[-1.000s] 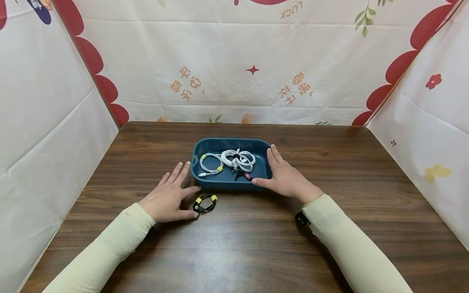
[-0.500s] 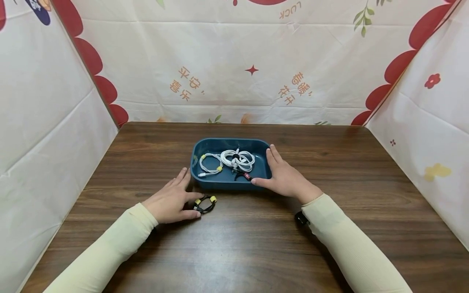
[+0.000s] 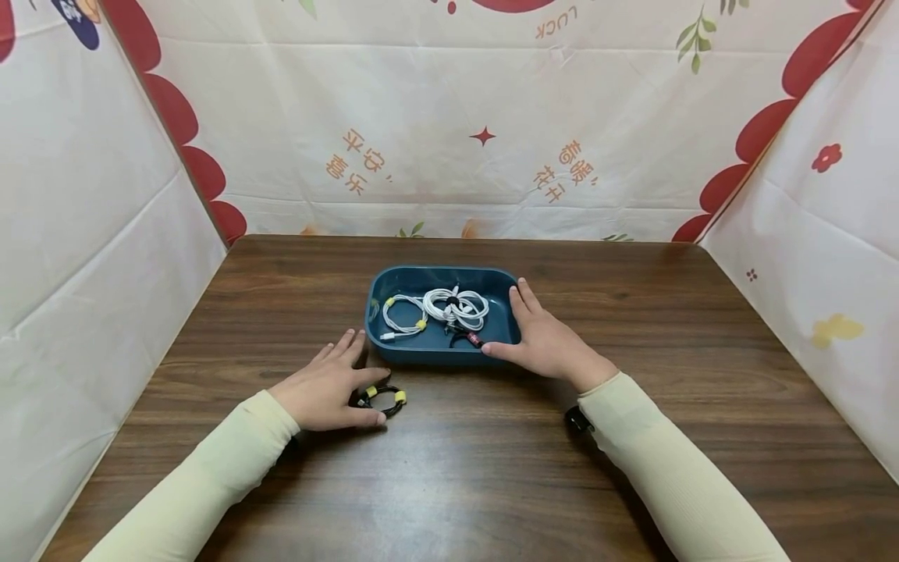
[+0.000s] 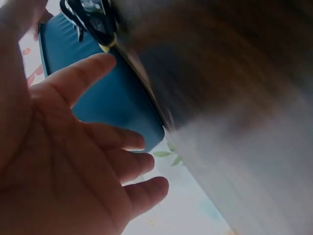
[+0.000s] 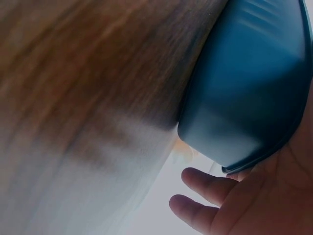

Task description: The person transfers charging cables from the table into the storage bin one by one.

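Observation:
A coiled black cable [image 3: 387,400] with yellow ties lies on the table before the tray. My left hand [image 3: 325,390] is spread beside it, thumb and index finger reaching along either side of the coil. In the left wrist view, the index fingertip is close to a yellow tie of the black cable [image 4: 95,22]; contact is unclear. My right hand [image 3: 551,343] rests on the right end of the blue tray [image 3: 438,357], thumb at the front rim and straight fingers at the side. Inside the tray are a white cable [image 3: 405,331] with yellow ties and a thicker white coil [image 3: 472,308].
A small black and red item [image 3: 472,338] lies in the tray near its front wall. The brown wooden table [image 3: 449,468] extends around the tray. Printed cloth [image 3: 421,94] hangs behind the table and on both sides.
The black cable has shifted slightly left and toward me, next to my left thumb and index finger. My left fingers have drawn back a little from the tray. The right hand stays put.

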`<state>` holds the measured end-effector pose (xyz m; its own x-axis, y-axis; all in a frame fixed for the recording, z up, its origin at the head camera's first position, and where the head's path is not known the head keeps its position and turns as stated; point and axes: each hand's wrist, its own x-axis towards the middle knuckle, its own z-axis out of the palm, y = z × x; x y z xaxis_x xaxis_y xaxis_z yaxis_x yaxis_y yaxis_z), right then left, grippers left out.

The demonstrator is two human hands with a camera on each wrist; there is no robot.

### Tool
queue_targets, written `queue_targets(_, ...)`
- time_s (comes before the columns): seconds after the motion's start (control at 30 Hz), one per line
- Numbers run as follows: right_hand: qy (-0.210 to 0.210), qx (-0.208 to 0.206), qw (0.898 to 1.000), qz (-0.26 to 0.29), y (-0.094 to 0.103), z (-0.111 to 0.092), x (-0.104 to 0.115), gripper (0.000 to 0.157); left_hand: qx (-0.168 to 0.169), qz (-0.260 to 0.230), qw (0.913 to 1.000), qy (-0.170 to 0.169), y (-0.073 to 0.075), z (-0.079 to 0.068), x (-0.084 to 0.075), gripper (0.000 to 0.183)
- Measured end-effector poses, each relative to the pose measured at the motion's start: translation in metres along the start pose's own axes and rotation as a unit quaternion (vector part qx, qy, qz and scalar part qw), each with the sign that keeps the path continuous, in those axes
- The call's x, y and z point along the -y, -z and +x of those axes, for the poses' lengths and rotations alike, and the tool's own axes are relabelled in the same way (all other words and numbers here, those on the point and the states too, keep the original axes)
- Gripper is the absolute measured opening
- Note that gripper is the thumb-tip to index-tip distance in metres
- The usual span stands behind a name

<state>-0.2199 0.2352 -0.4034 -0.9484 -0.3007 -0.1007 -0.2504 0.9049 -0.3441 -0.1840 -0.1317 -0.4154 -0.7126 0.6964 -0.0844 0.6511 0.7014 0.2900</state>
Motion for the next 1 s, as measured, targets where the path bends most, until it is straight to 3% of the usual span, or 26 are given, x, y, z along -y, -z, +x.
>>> queue_targets(0.2,0.003,-0.001,1.000,0.005,-0.001,0.000,-0.001,0.112,0.004,0.017,0.9998,-0.006,-0.001,0.001,-0.003,0.055)
queue_targets(0.53,0.003,-0.004,1.000,0.005,-0.001,-0.001,-0.001,0.110,0.014,0.008,0.9999,-0.002,0.000,-0.001,-0.002,0.054)
queue_targets(0.73,-0.001,-0.003,1.000,0.009,-0.002,-0.001,0.000,0.108,0.004,0.022,0.9995,-0.022,0.003,-0.002,-0.001,0.052)
queue_targets(1.0,0.006,-0.008,1.000,-0.012,-0.001,0.000,-0.001,0.118,-0.006,0.029,0.9993,-0.023,0.009,-0.012,0.002,0.051)
